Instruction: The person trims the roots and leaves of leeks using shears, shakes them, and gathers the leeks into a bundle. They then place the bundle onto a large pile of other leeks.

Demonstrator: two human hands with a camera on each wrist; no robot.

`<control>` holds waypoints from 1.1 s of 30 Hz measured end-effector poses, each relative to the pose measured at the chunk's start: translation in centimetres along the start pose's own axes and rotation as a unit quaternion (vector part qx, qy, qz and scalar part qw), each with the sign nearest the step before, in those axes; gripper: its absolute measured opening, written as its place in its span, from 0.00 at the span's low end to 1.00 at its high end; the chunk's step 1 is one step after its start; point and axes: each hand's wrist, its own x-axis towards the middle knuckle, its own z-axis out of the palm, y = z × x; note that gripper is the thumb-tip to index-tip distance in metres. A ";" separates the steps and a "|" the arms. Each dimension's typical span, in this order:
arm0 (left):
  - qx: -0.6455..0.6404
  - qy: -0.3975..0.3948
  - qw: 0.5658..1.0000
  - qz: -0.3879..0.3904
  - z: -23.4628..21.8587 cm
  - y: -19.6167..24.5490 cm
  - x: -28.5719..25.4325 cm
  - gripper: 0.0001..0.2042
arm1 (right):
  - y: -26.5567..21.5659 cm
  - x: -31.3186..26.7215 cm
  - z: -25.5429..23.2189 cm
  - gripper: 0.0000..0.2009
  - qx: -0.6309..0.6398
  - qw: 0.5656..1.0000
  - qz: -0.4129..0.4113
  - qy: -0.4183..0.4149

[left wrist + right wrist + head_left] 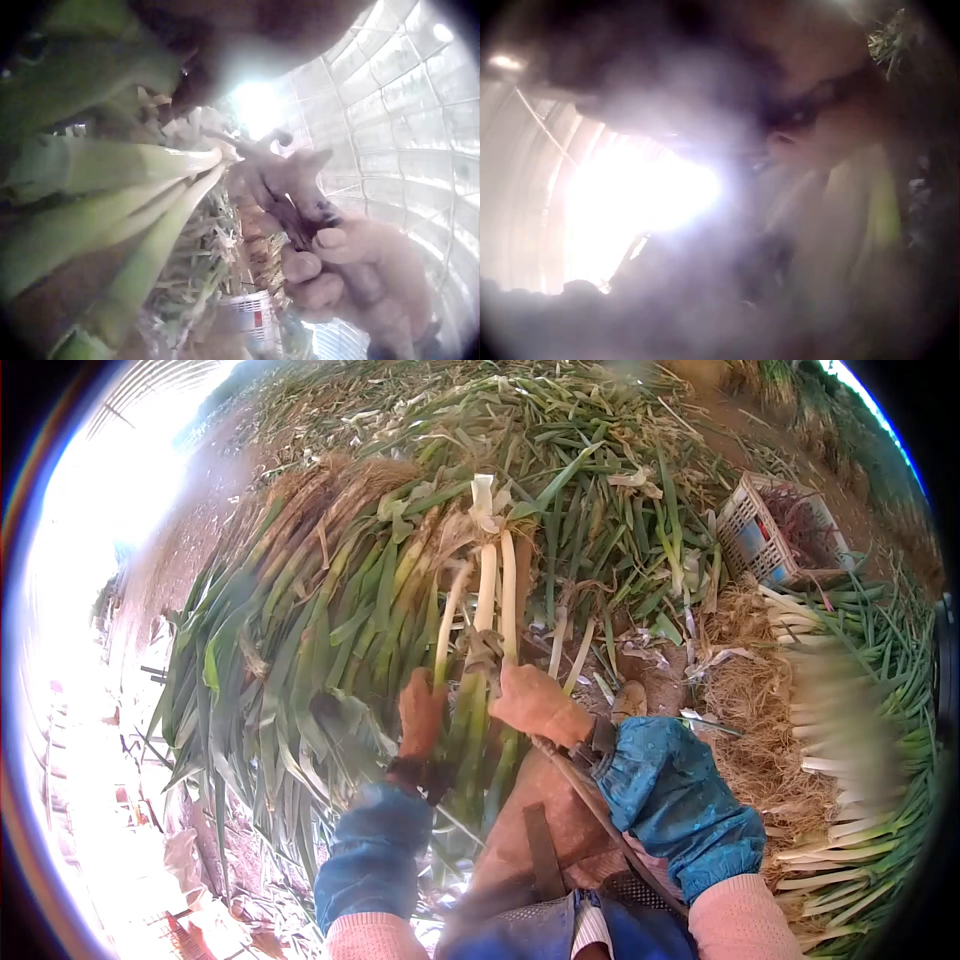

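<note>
Three long onions with white stalks, the middle one (486,585) among them, lie in front of the person, roots away and green leaves toward the lap. My left hand (420,712) curls round the left onion stalk (447,625); in the left wrist view it is a dark blur along the top. My right hand (540,703), its fingers curled in the left wrist view, grips a limp brownish outer leaf (274,184) beside the stalks. Glare and blur hide most of the right wrist view.
A large heap of untrimmed long onions (300,620) lies at the left. Leaf scraps (620,510) cover the ground beyond. At the right, a row of white-stalked onions (850,830) lies beside piled roots (765,710), near a white plastic crate (745,535).
</note>
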 end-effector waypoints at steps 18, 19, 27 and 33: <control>-0.062 0.074 0.990 0.103 3.5 4.3 -1.3 0.12 | 0.5 -0.8 -1.7 0.21 -0.009 0.993 0.078 0.088; -0.035 0.061 0.992 0.106 4.0 4.0 -0.7 0.12 | 0.8 -0.5 -1.5 0.21 -0.011 0.993 0.083 0.082; 0.171 0.151 0.947 0.226 -3.1 1.0 7.1 0.08 | -0.2 0.4 -1.5 0.20 0.035 0.998 0.052 0.001; 0.306 0.221 0.926 -0.025 -13.1 -6.2 15.0 0.23 | -0.3 0.8 -1.1 0.24 0.043 0.997 0.053 -0.024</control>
